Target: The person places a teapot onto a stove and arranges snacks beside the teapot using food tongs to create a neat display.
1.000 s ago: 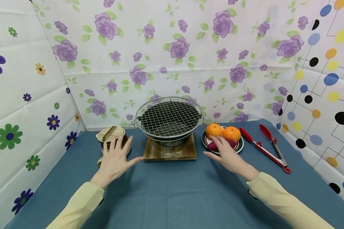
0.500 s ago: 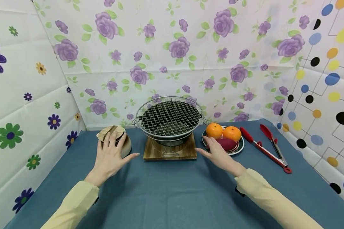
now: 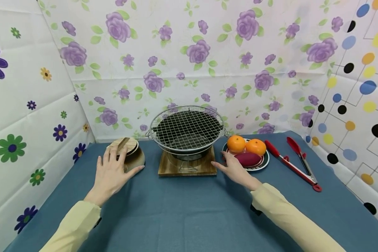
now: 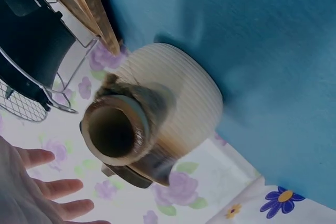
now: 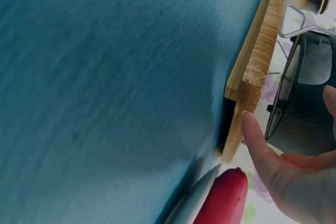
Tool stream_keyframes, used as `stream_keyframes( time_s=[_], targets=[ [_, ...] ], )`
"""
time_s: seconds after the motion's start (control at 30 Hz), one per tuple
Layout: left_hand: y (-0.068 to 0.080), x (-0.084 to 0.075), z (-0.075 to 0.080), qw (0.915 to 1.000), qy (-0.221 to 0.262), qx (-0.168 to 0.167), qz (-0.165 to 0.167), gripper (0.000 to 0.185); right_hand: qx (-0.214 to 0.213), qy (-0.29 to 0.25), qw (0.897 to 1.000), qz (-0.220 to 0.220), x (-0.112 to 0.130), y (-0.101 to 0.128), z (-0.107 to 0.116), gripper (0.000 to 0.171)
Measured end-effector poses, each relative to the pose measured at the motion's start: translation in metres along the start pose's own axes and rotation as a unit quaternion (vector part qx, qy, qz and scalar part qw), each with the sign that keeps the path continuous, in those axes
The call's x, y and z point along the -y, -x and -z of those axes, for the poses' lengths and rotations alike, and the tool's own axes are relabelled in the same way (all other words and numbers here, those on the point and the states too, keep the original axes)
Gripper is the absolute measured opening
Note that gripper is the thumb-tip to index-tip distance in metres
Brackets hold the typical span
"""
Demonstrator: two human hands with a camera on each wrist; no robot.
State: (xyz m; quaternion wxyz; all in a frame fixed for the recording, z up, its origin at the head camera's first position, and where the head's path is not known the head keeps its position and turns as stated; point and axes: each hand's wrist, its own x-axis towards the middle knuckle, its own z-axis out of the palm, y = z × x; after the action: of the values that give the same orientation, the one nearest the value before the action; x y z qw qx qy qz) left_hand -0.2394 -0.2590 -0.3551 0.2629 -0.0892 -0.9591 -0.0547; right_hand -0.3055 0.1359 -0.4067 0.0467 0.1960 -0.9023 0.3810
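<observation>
Both hands spread wide, holding nothing. Left hand just short of the lidded pot, left of the grill; right hand at the plate, grill's right.

Likely staged tabletop set: patterned sheet walls, blue tablecloth, grill.

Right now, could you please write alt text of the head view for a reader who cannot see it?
Two open hands hover over a blue table: the left hand by a lidded pot, the right hand beside a plate with two oranges and a purple sweet potato. Between them stands a grill on a wooden board; red tongs lie at the right.
</observation>
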Motion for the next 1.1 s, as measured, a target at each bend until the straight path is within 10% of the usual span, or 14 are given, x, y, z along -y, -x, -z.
stream_keyframes(
  time_s=[0.4,1.1],
  targets=[
    [0.003,0.007,0.004,0.9981,0.005,-0.018,0.059,0.085,0.022,-0.014,0.998,-0.065,0.001,-0.008,-0.007,0.072],
    [0.007,0.012,-0.001,0.9805,0.051,0.07,0.177,0.094,0.024,0.006,0.998,-0.066,0.002,-0.013,-0.016,0.066]
  ],
)
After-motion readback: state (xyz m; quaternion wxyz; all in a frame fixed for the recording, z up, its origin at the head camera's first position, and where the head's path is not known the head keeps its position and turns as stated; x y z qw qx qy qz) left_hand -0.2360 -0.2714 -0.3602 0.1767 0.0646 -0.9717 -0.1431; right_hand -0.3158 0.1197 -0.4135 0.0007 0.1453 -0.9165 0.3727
